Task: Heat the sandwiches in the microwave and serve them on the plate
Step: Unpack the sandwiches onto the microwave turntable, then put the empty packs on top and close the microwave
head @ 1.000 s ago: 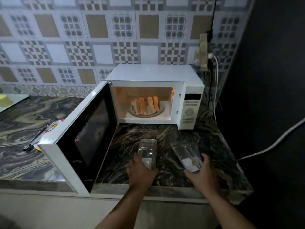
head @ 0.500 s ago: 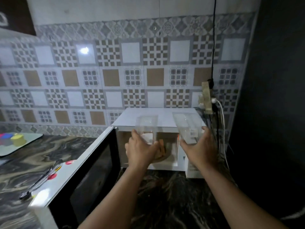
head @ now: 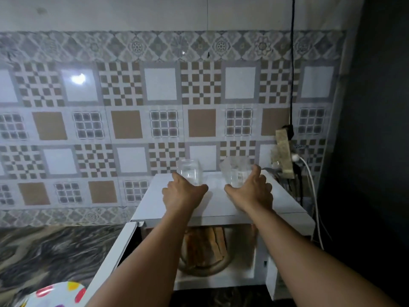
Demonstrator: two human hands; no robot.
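1. Left hand grips one clear box, fingers curled round its near end; right hand grips the other clear box the same way, thumb up along its side

2. Both boxes sit at the back of the microwave top, side by side and a little apart; likely the empty packs are being parked there to keep them off the counter while the food heats

3. The sandwiches stand on edge on the turntable inside the lit oven, between the two forearms; the door hangs wide to the left, so heating has not begun, by my reading

4. A spotted plate lies at the lower left, just beside the door, handy for serving

5. The counter is dark veined marble; behind it a patterned tile wall, a power strip with cables at the right, then a dark wall. The room is dim
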